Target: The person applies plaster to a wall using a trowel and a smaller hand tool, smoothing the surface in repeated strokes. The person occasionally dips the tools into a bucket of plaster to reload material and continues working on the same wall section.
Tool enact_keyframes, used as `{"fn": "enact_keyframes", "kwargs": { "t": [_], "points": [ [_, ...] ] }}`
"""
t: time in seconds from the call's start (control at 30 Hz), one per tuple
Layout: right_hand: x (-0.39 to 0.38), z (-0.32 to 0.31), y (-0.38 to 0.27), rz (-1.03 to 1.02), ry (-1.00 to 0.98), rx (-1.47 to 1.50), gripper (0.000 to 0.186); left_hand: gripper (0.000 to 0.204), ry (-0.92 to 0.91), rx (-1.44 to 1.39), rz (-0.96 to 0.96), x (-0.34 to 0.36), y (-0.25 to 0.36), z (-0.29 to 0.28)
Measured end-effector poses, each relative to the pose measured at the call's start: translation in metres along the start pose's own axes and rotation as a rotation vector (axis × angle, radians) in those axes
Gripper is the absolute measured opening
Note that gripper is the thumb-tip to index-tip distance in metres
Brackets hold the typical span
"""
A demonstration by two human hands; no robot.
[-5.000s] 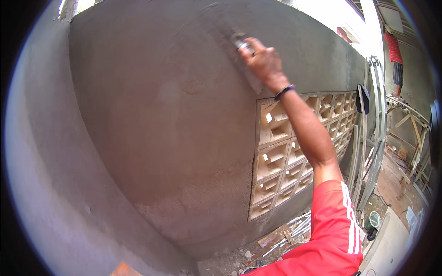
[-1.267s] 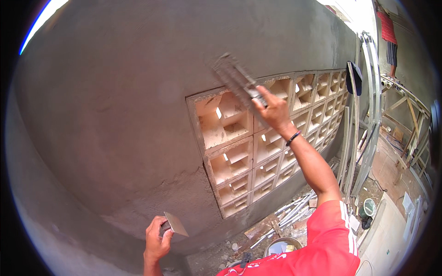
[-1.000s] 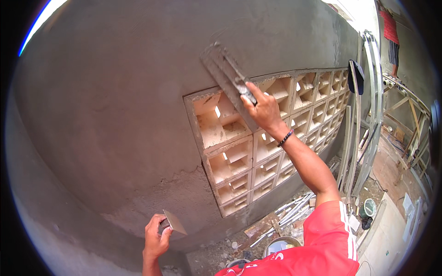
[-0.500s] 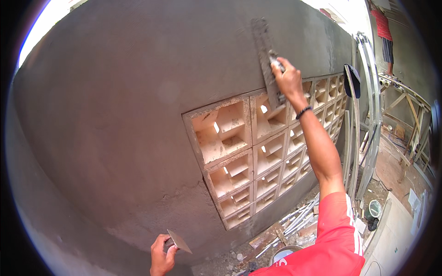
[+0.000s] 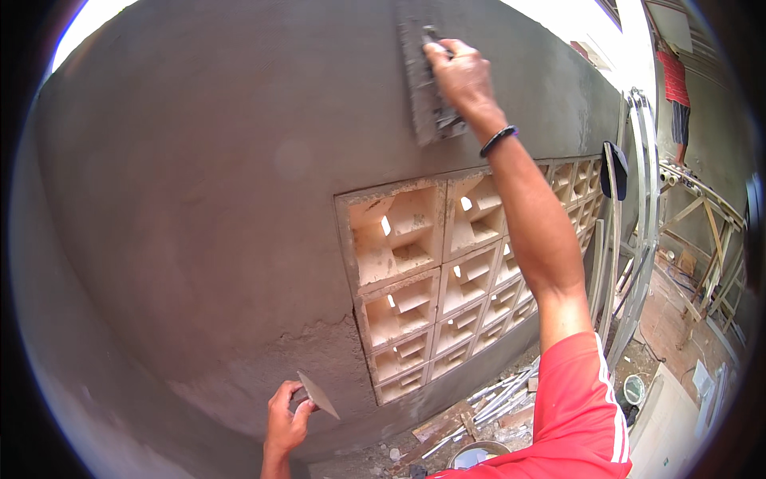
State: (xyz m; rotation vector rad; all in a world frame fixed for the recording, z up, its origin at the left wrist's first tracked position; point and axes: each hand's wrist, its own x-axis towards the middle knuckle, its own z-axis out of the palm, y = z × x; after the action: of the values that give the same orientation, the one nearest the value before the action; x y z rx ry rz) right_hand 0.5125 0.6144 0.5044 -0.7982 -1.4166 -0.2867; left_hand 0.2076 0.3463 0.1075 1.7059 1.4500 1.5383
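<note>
My right hand [image 5: 464,76] grips the handle of a long plastering trowel [image 5: 420,88], its flat blade against the grey plastered wall [image 5: 215,160] above the blocks. Wet mortar clings to the blade's back. Low at the left, my left hand [image 5: 286,417] holds a small flat scraper [image 5: 319,397] by its dark handle, with the blade tilted and held apart from the wall as far as I can tell. Between the hands, a panel of pale ventilation blocks [image 5: 396,227] is set into the wall; my right forearm hides part of it.
A bucket [image 5: 479,452] stands below among scattered rubble and white strips [image 5: 507,397]. Upright metal channels [image 5: 648,199] and a dark cap [image 5: 614,170] are at the right. Farther back, a person in a red shirt [image 5: 674,77] stands on wooden scaffolding [image 5: 702,199].
My right hand has carried the trowel up and to the left, off the blocks' top edge onto the plaster. My left hand still holds the scraper, turned slightly.
</note>
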Motion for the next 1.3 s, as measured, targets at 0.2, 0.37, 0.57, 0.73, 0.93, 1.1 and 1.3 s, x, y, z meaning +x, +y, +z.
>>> {"fn": "enact_keyframes", "kwargs": {
  "t": [0.2,0.37,0.57,0.73,0.93,1.1,1.3],
  "points": [
    [-0.077,0.017,-0.001,-0.535,-0.192,-0.192,0.043,0.025,-0.009,0.163,0.169,-0.017,0.005,-0.009],
    [-0.013,0.035,-0.063,-0.209,0.005,-0.061,0.043,0.024,0.173,0.122,-0.051,-0.031,-0.004,-0.018],
    [-0.102,0.070,-0.165,-0.628,-0.427,-0.235,0.039,0.026,0.065,0.120,0.021,-0.024,-0.008,-0.014],
    [-0.034,0.061,-0.157,-0.533,-0.239,-0.213,0.040,0.027,0.154,0.087,-0.040,-0.058,-0.024,-0.038],
    [-0.090,0.126,-0.335,-0.681,-0.445,-0.124,0.038,0.029,0.210,0.019,0.035,-0.052,-0.029,-0.040],
    [-0.101,0.124,-0.281,-0.956,-0.382,-0.270,0.038,0.026,0.303,0.088,-0.059,-0.126,-0.039,-0.078],
    [-0.051,0.154,-0.351,-0.614,-0.167,-0.110,0.045,0.025,0.363,-0.023,-0.191,-0.119,-0.052,-0.090]
  ]
}}
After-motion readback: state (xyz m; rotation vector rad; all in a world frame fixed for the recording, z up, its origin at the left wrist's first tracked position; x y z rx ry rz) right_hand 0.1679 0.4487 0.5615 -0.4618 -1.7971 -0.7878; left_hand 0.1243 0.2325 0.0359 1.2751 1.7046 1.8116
